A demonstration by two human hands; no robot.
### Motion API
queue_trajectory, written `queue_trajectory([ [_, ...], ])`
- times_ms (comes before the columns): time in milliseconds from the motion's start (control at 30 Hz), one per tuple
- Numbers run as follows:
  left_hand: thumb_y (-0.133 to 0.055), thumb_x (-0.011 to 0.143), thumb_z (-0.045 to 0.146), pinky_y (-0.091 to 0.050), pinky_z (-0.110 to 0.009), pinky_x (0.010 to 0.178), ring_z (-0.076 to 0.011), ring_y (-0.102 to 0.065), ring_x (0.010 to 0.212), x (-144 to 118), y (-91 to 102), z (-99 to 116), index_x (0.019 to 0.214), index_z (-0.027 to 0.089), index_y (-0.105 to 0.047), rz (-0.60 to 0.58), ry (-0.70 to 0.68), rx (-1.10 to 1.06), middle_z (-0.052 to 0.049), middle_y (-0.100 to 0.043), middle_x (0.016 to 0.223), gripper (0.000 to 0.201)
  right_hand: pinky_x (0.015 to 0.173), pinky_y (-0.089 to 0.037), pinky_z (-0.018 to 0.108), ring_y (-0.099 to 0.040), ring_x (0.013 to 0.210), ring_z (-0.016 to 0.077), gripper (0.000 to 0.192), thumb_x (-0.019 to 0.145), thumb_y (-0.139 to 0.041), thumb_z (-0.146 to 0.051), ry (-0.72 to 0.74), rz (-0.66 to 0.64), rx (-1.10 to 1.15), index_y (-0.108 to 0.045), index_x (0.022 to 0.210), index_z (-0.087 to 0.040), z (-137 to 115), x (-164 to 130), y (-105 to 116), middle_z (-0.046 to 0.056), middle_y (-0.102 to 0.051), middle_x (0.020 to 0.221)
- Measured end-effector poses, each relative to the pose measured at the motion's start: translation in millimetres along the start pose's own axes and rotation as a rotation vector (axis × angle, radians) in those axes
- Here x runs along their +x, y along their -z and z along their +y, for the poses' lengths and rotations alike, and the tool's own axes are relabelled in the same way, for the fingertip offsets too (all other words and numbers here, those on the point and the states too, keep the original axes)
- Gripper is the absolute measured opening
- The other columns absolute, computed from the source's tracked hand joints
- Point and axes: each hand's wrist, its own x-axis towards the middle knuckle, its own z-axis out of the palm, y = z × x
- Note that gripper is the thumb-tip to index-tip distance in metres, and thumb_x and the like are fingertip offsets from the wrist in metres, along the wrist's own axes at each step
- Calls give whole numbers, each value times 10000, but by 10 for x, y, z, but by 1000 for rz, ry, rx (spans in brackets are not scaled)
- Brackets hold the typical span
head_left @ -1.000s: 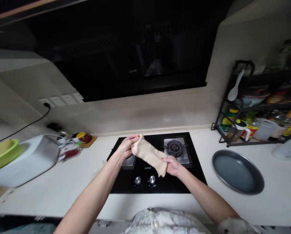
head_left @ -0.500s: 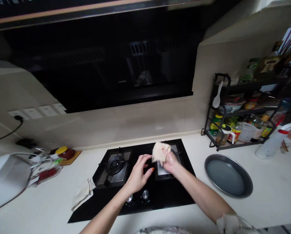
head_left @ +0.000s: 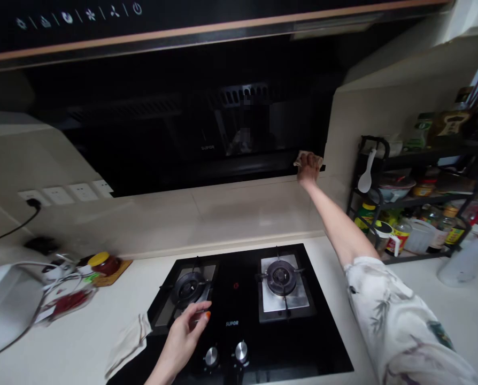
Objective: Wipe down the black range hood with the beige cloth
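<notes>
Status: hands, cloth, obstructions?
Right hand holding cloth at hood, lower right corner. Left hand open, empty, over stove. No obstruction seen near cloth.

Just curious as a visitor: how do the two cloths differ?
The held cloth is bunched under the right hand, up at the range hood; the loose cloth lies on the counter by the stove. The hand partly hides the held cloth; nothing covers the loose cloth. Both look pale.
</notes>
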Motion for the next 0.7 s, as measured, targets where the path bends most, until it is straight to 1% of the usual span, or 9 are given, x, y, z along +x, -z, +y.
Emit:
queue_trajectory([
  [67,-773,712,858,-644,-394,877,-306,-761,923,44,97,-8,1082,184,-822,16,-1,21,-129,-799,1082,771,1372,-183,535,-69,1672,311,678,1065,-363,-203,-33,22,-20,-331,1732,-88,-176,160,-74,190,-59,1766],
  [100,-775,708,867,-645,-392,878,-306,-764,918,77,132,-6,1073,189,-825,20,-4,23,-124,-801,1063,772,1363,-180,548,-70,1663,327,657,1078,-322,-200,-25,15,-34,-345,1716,-45,-265,229,-105,224,-69,1753],
  [167,-788,691,879,-649,-383,868,-312,-770,936,167,164,10,1051,193,-831,25,-13,14,-124,-803,1054,775,1357,-183,542,-160,1626,322,607,1081,-292,-175,67,-47,-85,-446,1643,-2,-425,333,-157,261,-224,1698],
  [267,-803,680,878,-650,-375,858,-314,-773,952,338,111,64,1041,191,-837,14,-35,16,-133,-802,1075,777,1374,-193,469,-322,1538,250,550,1057,-404,-149,320,-190,-139,-561,1583,-116,-547,408,-202,169,-439,1595],
  [333,-796,688,880,-651,-381,869,-303,-768,918,430,41,97,1047,183,-841,-9,-49,27,-136,-799,1058,786,1377,-196,464,-343,1530,240,544,1061,-457,-175,410,-222,-144,-570,1592,-206,-494,436,-177,112,-454,1596],
  [367,-792,689,885,-651,-384,873,-299,-764,908,456,10,101,1051,178,-844,-23,-52,27,-138,-796,1051,796,1375,-193,490,-335,1539,254,527,1073,-448,-191,406,-209,-150,-579,1584,-209,-428,452,-143,115,-452,1596],
  [533,-810,650,918,-649,-391,903,-315,-762,955,335,15,-101,1075,184,-854,-96,45,-51,-134,-805,1042,850,1344,-227,560,-312,1550,321,470,1114,-394,-282,123,-3,-142,-658,1449,-87,-83,563,37,209,-454,1553],
  [600,-817,589,959,-645,-391,900,-324,-761,962,220,64,-252,1053,188,-854,-110,119,-95,-128,-809,1001,900,1353,-201,564,-248,1588,341,523,1117,-351,-276,51,45,-139,-599,1504,-27,-144,573,-12,252,-375,1603],
  [700,-827,507,994,-636,-378,872,-321,-758,953,82,93,-435,1011,193,-850,-89,196,-139,-122,-809,973,947,1376,-160,567,-150,1643,349,562,1096,-298,-212,-108,133,-121,-539,1554,5,-440,501,-228,265,-257,1669],
])
